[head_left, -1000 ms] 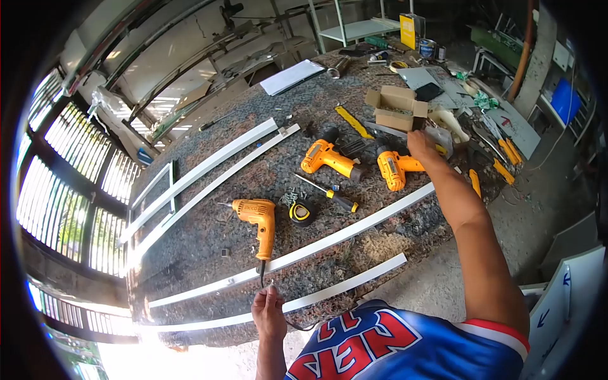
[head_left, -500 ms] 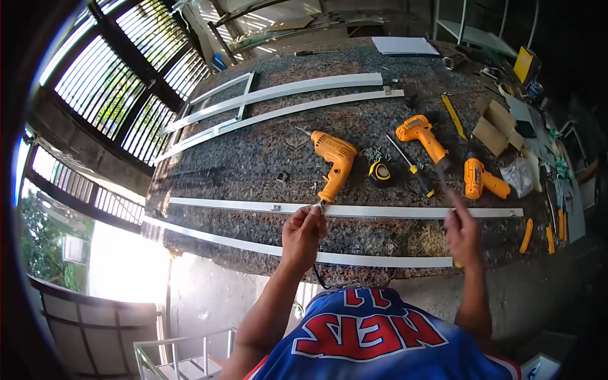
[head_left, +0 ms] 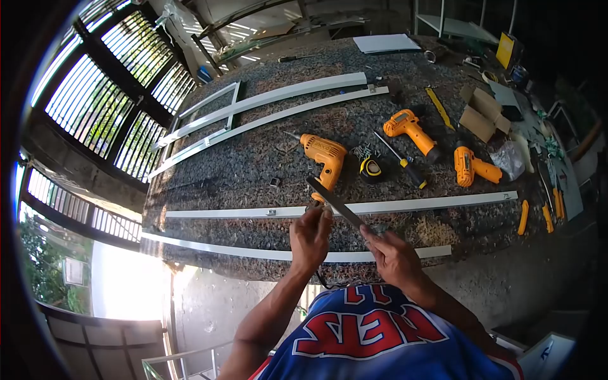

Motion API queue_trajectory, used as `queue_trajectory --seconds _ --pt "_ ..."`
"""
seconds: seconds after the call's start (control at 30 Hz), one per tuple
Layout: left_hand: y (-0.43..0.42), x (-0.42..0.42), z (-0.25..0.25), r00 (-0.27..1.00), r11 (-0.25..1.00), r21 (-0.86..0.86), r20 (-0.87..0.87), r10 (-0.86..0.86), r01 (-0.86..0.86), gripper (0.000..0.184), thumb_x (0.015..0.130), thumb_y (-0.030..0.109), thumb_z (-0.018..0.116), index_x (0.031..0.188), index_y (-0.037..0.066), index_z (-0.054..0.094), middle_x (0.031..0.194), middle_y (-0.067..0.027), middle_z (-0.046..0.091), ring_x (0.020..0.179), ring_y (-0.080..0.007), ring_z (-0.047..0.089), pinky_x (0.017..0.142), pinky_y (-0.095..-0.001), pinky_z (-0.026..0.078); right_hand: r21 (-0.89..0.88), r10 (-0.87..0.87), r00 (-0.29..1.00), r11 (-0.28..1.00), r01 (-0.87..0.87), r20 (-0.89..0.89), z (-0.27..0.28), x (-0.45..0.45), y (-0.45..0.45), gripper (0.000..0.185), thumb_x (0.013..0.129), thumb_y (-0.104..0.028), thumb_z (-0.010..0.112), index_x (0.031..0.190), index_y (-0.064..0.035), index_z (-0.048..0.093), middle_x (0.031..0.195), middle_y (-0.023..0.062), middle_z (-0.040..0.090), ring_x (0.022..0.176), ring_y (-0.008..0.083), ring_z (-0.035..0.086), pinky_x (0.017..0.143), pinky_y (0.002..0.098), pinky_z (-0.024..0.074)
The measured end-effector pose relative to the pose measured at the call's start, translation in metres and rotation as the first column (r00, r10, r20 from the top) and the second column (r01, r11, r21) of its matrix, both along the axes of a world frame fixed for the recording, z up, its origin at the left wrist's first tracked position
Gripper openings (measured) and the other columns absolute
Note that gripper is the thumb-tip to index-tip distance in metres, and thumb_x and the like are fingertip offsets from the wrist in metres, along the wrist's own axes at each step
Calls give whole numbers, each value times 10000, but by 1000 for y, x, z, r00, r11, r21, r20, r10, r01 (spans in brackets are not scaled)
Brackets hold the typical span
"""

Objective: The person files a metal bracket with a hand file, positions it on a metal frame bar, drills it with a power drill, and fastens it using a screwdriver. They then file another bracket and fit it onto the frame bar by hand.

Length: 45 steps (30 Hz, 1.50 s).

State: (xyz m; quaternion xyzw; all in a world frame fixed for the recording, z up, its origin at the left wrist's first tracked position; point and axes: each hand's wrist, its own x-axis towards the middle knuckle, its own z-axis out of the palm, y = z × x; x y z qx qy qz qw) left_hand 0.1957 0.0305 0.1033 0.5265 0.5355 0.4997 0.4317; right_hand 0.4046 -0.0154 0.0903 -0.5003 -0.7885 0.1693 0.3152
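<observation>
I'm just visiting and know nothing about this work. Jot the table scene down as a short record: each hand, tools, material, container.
Right hand: holds a flat dark bar, slanted up toward the left
Left hand: at the base of the nearest orange drill's handle; its exact grip is unclear
Other tools: yellow-and-black tape measure; screwdriver; two more orange drills
Material: long white strips lying on the table
Container: open cardboard box, far right
</observation>
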Motion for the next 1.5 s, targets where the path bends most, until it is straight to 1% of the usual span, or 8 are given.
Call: queue_trajectory --seconds 0.03,0.23,0.57,0.7,0.93,1.07,1.3,1.5 --pt "-11 8 3 960 990 122 -279 -33 69 264 1015 218 610 1026 -37 678 718 26 583 643 -38 488 570 -213 376 -4 -1 998 1000 1 -57 -3 0 14 485 932 -108 648 1406 -178 572 757 131 571 662 320 613 622 435 515" --pt "0 -3 5 984 998 -52 177 -19 29 289 1021 254 605 881 3 638 700 18 569 630 -39 469 553 -231 357 -46 -27 969 999 16 -247 33 11 14 474 928 -81 651 1392 -155 592 759 152 591 657 315 609 578 422 482" --pt "-20 7 2 919 940 261 -377 -111 221 242 955 173 663 1010 -60 693 782 -55 674 689 -75 597 599 -267 479 -61 86 984 993 -96 -157 13 -5 26 454 934 -91 642 1382 -146 595 833 170 647 679 343 628 654 423 523" --pt "-11 -1 15 998 998 -24 -8 65 -65 224 977 186 650 985 -34 693 757 -56 663 659 -71 574 595 -256 455 -109 39 974 992 -64 -222 36 13 25 426 937 -73 631 1362 -89 601 874 170 679 689 324 641 666 406 521" --pt "-3 -22 18 956 994 17 -273 111 -111 214 971 168 630 981 -37 690 746 -102 683 682 -126 653 613 -286 498 -160 85 996 983 -87 -22 46 2 -6 448 923 -105 670 1359 -196 624 711 129 555 632 305 609 565 428 489" --pt "-31 13 11 905 945 204 -396 -158 254 170 924 86 655 1055 -15 695 811 -142 708 750 -171 694 694 -308 540 -65 81 994 994 -86 -77 21 -3 36 417 946 -131 630 1362 -136 605 789 160 626 721 352 638 641 444 513" --pt "0 -33 12 998 996 66 -33 62 -60 278 1017 196 586 1034 -69 669 761 -45 668 688 -69 571 622 -242 454 -188 136 988 971 -148 -76 58 11 -6 446 936 -94 647 1376 -147 599 769 147 621 674 315 631 607 425 508" --pt "-31 5 4 939 975 119 -314 -142 188 212 968 171 643 1032 -23 696 732 -102 644 671 -113 579 640 -288 475 -65 120 988 990 -127 -94 32 -11 33 444 940 -113 638 1381 -136 585 791 170 630 716 337 650 640 422 518"
